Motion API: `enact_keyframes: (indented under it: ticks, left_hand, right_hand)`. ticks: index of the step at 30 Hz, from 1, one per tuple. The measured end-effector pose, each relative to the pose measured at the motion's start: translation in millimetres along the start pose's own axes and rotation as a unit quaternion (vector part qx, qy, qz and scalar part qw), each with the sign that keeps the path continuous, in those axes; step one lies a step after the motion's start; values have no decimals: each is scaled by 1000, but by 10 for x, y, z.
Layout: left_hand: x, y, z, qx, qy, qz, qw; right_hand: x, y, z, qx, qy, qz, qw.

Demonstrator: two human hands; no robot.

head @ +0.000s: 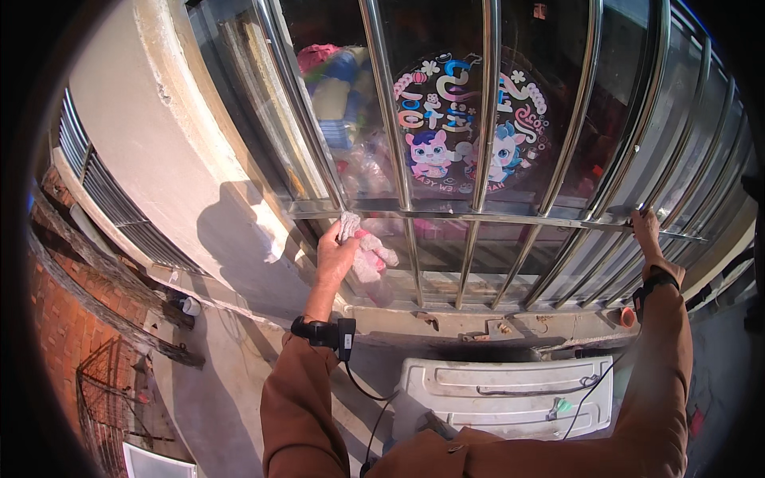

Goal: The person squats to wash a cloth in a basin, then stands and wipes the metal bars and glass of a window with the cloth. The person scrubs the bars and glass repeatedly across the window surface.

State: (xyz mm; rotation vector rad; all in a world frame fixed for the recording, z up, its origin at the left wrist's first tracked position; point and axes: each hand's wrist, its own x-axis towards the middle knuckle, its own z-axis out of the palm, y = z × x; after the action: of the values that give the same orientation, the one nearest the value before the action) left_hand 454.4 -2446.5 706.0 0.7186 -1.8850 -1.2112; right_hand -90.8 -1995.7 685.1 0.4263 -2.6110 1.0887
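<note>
My left hand [336,256] is closed on a crumpled white-and-pink cloth [369,258] with finger-like ends, perhaps a knit work glove. It is at the left end of the horizontal steel rail [442,216] of a window grille. Part of the cloth hangs below the rail. Farther right, my right hand [646,234] grips the same rail among the upright bars; some of its fingers are hidden. Behind the shiny upright bars [490,107] is a glass pane bearing a round sticker [431,152] with cartoon animals and writing.
Below the window runs a concrete sill [382,319] with a small orange cup [627,317] on it. A white plastic lid [514,412] lies beneath, carrying a dark cord. Wooden poles [119,299] and a rusty wire cage [107,388] are at left. Cables hang from both wristbands.
</note>
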Motion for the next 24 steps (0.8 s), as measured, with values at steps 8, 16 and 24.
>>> enact_keyframes:
  ticks: [8, 16, 24]
  left_hand:
    - [-834, 243, 80, -309, 17, -52, 949]
    - [-1257, 445, 422, -482, -5, -94, 871]
    - [-1511, 504, 479, -541, -24, -100, 835]
  right_hand:
    - [-970, -391, 47, 34, 141, -83, 986]
    - [-3684, -1653, 729, 321, -586, -28, 744]
    - [-4112, -2255, 898, 611, -503, 137, 596]
